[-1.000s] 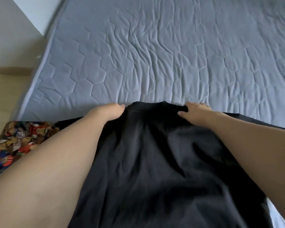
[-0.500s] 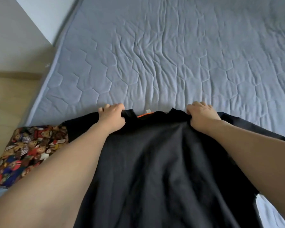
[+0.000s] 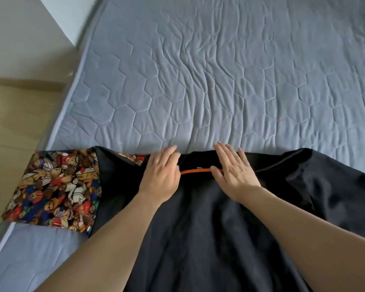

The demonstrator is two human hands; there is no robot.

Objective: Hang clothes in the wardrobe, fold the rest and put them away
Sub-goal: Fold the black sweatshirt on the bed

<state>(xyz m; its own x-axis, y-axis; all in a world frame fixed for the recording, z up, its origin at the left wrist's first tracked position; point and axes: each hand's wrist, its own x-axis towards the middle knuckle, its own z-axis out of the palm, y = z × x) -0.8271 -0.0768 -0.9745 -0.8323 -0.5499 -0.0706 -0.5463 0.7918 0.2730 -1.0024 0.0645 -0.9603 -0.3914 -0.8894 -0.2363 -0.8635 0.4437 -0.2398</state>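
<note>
While black shirt (image 3: 198,239) lies on bed (image 3: 198,81) — both hands flat, fingers straight, pressing collar

Black shirt (image 3: 209,228) with orange collar trim (image 3: 195,171), teddy-bear-print cloth (image 3: 55,188), grey-blue hexagon-quilted mattress (image 3: 219,81)

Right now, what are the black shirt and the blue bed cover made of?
The black shirt looks like thin, soft cloth, maybe cotton: matte, with loose folds. The blue bed cover looks like padded quilted fabric: stitched hexagons and puffy wrinkles. The exact fibre of either can't be told.
</note>
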